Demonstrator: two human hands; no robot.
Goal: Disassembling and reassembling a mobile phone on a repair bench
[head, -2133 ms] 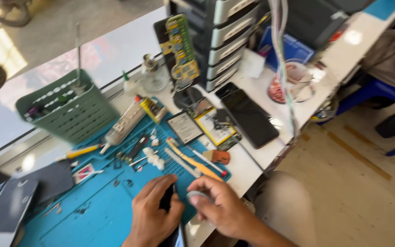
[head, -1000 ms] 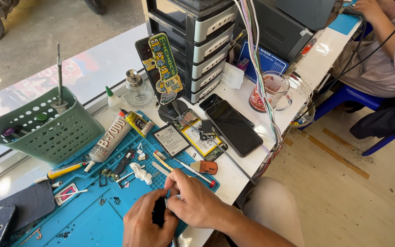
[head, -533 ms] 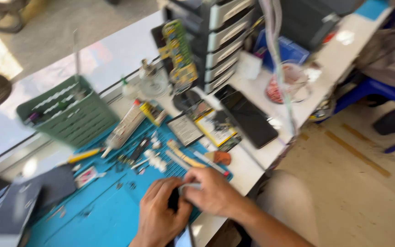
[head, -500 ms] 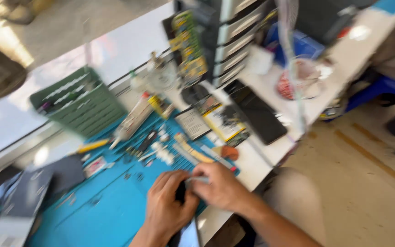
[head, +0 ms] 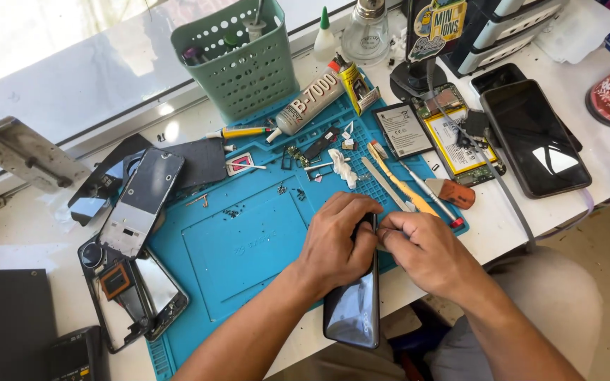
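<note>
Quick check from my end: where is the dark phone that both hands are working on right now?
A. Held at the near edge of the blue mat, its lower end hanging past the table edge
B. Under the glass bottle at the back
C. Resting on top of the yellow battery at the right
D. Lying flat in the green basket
A. The left hand and right hand grip the top of the dark phone at the blue mat's near edge, and its lower end overhangs the table.

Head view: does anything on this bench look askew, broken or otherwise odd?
Yes. The dark phone held between the left hand and right hand juts out past the blue mat and the table edge. At far left, opened phone shells lie overlapping, and tiny loose parts are scattered on the mat.
</note>
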